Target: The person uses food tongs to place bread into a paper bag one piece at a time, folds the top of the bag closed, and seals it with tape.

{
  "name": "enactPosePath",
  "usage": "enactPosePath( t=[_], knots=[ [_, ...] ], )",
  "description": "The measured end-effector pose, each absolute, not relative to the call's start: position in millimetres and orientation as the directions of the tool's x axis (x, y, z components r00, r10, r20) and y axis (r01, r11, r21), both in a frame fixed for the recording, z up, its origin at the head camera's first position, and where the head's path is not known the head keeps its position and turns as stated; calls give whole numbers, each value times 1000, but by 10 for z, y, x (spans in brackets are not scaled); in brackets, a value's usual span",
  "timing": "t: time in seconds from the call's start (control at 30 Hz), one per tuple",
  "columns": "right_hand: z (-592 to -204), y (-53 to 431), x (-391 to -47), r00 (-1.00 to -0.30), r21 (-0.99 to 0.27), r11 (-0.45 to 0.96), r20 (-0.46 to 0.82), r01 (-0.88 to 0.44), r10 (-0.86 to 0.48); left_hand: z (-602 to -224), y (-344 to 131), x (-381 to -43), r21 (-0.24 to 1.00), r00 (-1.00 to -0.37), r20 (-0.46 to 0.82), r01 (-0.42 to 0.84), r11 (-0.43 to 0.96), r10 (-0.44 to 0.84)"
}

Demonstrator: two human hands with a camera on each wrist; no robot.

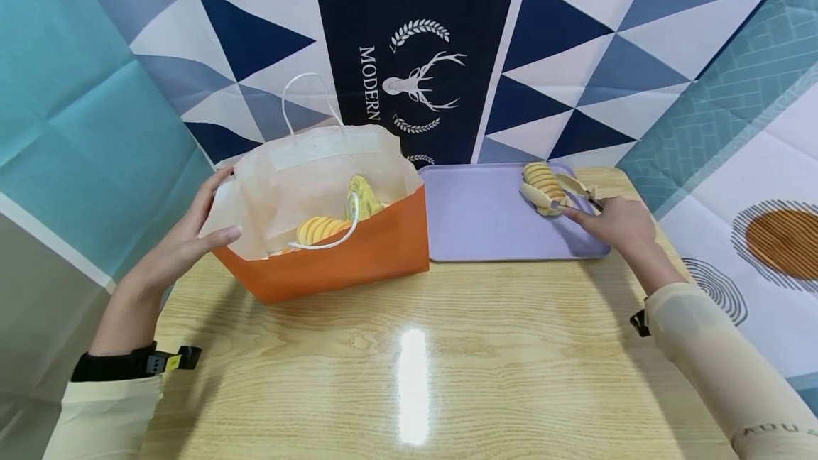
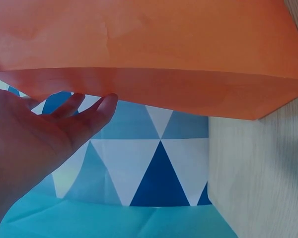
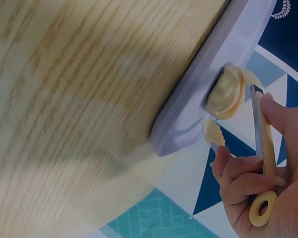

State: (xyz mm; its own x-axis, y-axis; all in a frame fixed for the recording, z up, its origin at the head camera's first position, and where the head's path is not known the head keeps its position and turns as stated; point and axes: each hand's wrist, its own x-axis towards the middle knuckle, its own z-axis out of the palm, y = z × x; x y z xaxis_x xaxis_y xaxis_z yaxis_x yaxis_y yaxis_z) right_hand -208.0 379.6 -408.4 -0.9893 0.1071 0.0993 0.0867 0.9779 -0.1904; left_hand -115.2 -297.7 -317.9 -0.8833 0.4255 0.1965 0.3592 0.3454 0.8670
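My right hand [image 1: 623,222] grips a pair of tongs [image 3: 268,144] with a cream-coloured handle and pale, scalloped tips. The tips stand apart on either side of a ridged bread roll [image 1: 543,177], which lies at the right end of a lilac tray [image 1: 476,215]. On the left, my left hand [image 1: 182,236] rests against the side of an orange paper bag [image 2: 154,39], thumb and fingers extended. The bag's mouth gapes, showing its white inside, a ridged yellow bread [image 1: 322,229] and a yellow-green piece [image 1: 363,199]. The bag's wall hides the lower part of its contents.
The bag's two white cord handles [image 1: 307,75] stick up at the back and droop over the front. Bag and tray stand side by side on a wooden table [image 1: 332,368]. Behind them rises a patterned cloth wall [image 1: 409,13], with more cloth at both sides.
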Motion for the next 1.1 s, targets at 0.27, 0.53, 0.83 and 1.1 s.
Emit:
enactPosePath(
  t=[0.27,0.53,0.83,1.1],
  knots=[
    [-4092,3751,-2100,-991,-177,980,74,94,109,-3176,-2968,-1143,863,-881,202,367,347,428],
    [-4048,3714,-2095,-991,-180,980,80,89,105,-3190,-2972,-1141,872,-886,194,352,340,420],
    [-3999,3732,-2088,-991,-176,982,102,64,83,-3182,-2966,-1139,868,-888,194,353,348,417],
    [-3772,3612,-2085,-980,-213,977,197,-10,33,-3191,-2974,-1154,861,-883,201,366,353,424]
  ],
)
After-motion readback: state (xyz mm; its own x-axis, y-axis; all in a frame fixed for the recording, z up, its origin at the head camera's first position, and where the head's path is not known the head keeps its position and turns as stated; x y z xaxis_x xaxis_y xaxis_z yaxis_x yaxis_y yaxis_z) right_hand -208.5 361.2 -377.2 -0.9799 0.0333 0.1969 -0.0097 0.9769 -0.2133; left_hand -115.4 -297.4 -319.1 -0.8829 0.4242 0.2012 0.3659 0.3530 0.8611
